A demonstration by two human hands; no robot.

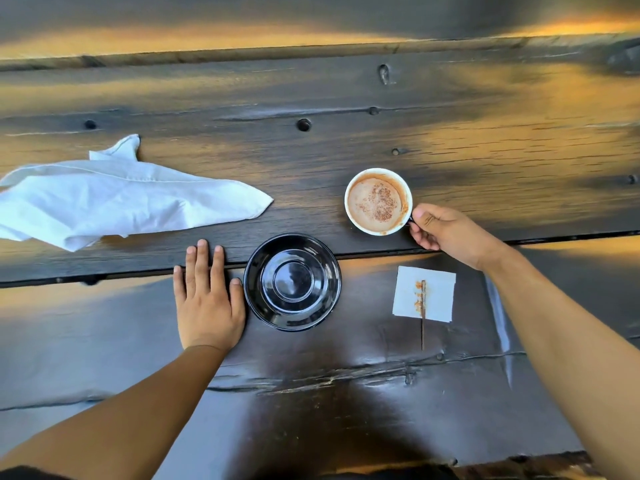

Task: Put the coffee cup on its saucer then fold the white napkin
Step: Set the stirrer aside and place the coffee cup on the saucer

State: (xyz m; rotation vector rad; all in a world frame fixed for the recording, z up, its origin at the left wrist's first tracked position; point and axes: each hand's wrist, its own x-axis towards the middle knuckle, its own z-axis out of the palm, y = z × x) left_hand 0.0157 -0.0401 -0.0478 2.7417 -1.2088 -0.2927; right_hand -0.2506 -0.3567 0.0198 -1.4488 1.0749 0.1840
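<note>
Cup (378, 201) sits on the table (450, 133), off the saucer (292, 282), right hand (446, 233) fingers pinching its handle. Saucer's touching the thumb of the left hand (207, 299), lying flat with straight fingers. Napkin (128, 195) lies crumpled just past those fingertips. Small stained paper (424, 293) with a stir stick (423, 323) below the right hand.

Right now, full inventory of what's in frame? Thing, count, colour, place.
coffee cup: 1, white, holds frothy brown-dusted coffee, on the table right of centre, beyond the saucer
saucer: 1, glossy black, nothing on it, centre
white napkin: 1, white, rumpled and unfolded, far left
paper square: 1, white, brown-stained, right of the saucer
stir stick: 1, brown, lying across the paper square
table: 1, dark wood planks, under everything
left hand: 1, flat on the table, thumb by the saucer's left rim
right hand: 1, pinches the cup's handle
</note>
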